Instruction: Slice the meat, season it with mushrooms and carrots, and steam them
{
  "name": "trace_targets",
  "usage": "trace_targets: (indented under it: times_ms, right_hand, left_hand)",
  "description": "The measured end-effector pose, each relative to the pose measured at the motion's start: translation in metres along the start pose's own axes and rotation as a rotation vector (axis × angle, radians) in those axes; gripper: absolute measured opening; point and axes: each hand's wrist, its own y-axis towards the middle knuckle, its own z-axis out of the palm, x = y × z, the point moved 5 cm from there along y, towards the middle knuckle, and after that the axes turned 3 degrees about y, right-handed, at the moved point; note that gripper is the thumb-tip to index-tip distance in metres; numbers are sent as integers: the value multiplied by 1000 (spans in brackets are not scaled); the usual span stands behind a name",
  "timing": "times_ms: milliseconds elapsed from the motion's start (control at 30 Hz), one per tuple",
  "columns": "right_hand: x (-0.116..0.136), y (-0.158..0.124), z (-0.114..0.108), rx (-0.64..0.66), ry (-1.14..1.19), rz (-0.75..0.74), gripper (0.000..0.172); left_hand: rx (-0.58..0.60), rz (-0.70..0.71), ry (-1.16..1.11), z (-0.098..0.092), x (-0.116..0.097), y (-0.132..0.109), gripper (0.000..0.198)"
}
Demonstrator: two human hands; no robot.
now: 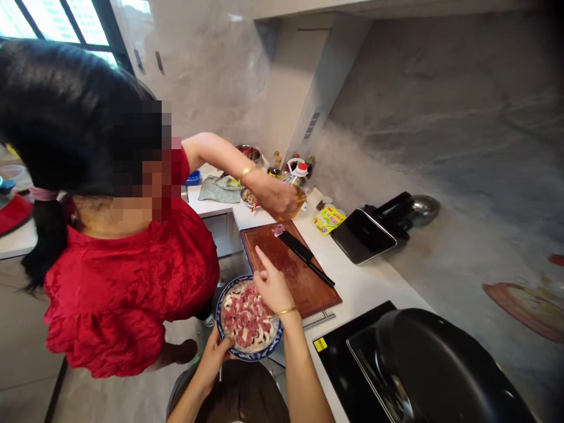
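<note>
My left hand (217,352) grips the near rim of a blue-and-white plate (272,343) heaped with pink meat pieces and pale mushroom slices. My right hand (272,286) rests at the plate's far edge, fingers together, index finger pointing out over the wooden cutting board (308,288). What that hand holds, if anything, is hidden. A black knife (304,255) lies on the board beside a scrap of meat (278,230). Another person in a red top (132,282) stands at my left and holds an oil bottle with a red cap (299,179) over the counter.
A black pan (440,370) sits on the dark cooktop (335,352) at the lower right. On the white counter (365,288) lie a black tray (363,235), a yellow packet (328,219), a grey cloth (218,189), bowls and bottles.
</note>
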Motion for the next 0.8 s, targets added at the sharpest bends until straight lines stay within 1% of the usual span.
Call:
trace_targets:
  times_ms: [133, 300, 467, 533, 633, 800]
  right_hand:
    - [-21, -20, 7, 7, 64, 65, 65]
    - [-43, -31, 5, -18, 71, 98, 63]
    - [-63, -36, 5, -47, 90, 103, 62]
    - [-70, -37, 5, -54, 97, 113, 61]
    - [-76, -37, 6, -69, 107, 126, 58]
    - [-76, -36, 4, -128, 117, 114, 49]
  left_hand:
    - [8, 8, 21, 1, -6, 5, 78]
    - [-19, -16, 33, 2, -9, 10, 77]
    - [62, -36, 47, 7, -10, 13, 76]
    - [71, -27, 44, 8, -10, 15, 76]
    - [64, -20, 42, 7, -8, 16, 75]
    - [41, -21, 36, 3, -4, 17, 68]
